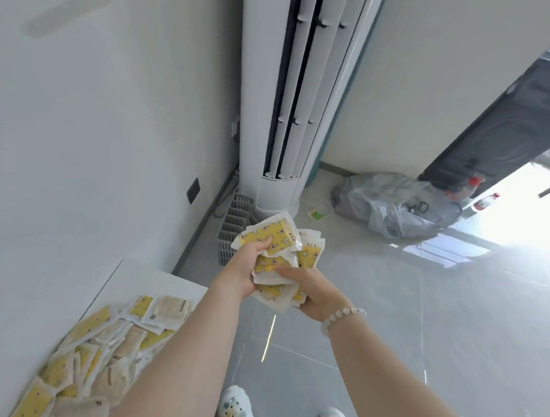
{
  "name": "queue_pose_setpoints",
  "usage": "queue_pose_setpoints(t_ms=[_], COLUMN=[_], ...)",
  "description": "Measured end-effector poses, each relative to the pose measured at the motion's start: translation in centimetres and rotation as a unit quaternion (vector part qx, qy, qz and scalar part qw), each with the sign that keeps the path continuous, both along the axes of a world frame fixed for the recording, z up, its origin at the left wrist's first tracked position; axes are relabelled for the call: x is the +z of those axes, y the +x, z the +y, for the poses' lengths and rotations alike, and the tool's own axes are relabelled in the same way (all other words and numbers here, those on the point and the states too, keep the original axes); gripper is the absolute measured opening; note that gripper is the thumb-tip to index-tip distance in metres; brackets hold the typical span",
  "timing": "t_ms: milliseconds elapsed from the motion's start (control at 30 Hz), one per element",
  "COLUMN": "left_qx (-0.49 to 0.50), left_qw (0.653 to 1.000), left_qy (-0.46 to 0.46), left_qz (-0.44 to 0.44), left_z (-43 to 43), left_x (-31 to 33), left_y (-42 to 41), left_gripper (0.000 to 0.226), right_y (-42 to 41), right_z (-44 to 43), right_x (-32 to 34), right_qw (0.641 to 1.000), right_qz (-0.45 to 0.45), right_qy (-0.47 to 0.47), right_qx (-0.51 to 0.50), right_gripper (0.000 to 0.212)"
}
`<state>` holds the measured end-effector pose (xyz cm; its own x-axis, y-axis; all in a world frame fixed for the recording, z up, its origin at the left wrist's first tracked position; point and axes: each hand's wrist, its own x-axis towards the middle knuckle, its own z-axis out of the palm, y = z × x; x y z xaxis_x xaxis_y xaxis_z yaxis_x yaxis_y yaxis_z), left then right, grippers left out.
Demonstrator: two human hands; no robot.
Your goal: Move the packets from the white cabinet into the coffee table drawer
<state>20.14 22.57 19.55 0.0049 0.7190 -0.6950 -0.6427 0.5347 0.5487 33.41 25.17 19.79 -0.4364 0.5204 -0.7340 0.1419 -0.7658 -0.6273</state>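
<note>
Fingers [266, 242] of left hand [246, 267] and right hand [313, 295] clutching yellow packets [277, 232], loose pile [101, 342] on white cabinet [155, 281]

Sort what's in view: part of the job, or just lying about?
Job: bundle of packets, gripped by left hand and right hand; packet pile on white cabinet.
Lying about: air conditioner, grey basket, plastic bag, bottle.
</note>
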Motion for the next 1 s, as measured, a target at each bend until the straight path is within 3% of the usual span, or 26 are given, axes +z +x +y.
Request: queue_pose_setpoints(t_ms=[333, 567, 800, 1000], left_qx=[-0.081, -0.253, -0.421, -0.507], left_qw=[0.997, 0.966, 0.905, 0.858], left_qy=[0.02, 0.043, 0.05, 0.059], left_qz=[-0.005, -0.015, 0.035, 0.065], left_z=[6.1, 7.5, 6.9, 4.9], left_x=[2.0, 4.3, 5.5, 5.9], left_y=[18.4, 35.2, 48.0, 57.9], left_gripper=[0.027, 0.026, 0.018, 0.012], right_y=[20.5, 34.8, 46.9, 57.4], right_z=[1.9, 0.3, -3.7, -9.9], right_x=[1.4, 1.4, 1.9, 1.0], right_qw=[0.968, 0.942, 0.92, 0.851], right_qz=[0.082, 0.131, 0.085, 0.06], right_qy=[-0.001, 0.065, 0.086, 0.035], right_qx=[-0.236, -0.301, -0.374, -0.521], right_gripper=[0.014, 0.049, 0.025, 0.015])
